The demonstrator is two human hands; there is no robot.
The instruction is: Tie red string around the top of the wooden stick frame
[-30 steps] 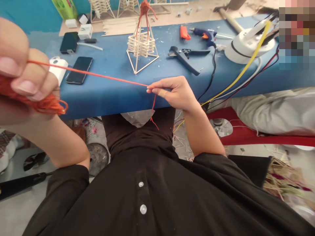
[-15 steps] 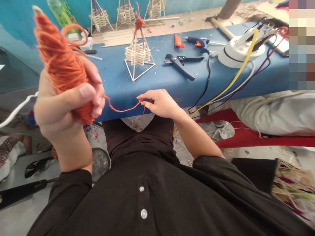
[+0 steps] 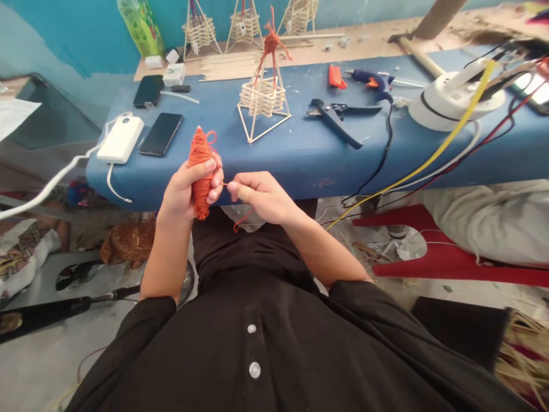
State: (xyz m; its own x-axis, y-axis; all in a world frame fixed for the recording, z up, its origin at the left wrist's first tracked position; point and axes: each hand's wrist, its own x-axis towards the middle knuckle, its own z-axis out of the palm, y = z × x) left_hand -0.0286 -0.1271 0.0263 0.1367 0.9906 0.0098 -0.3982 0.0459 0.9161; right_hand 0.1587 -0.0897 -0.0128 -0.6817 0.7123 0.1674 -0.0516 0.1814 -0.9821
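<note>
Head view: my left hand (image 3: 183,187) grips the orange yarn bundle (image 3: 200,153) by the counter (image 3: 295,160)'s near edge. Just beside it, my right hand (image 3: 262,197) pinches the strand (image 3: 236,228), its end dangling. Beyond, a stick frame (image 3: 262,98) stands between a phone (image 3: 161,135) and cutters (image 3: 337,119).

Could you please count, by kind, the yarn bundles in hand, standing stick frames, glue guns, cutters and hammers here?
Orange yarn bundle in the left hand: 1
Stick frames: 4
Glue gun: 1
Dark-handled cutter: 1
Hammer: 1
Total: 8
</note>
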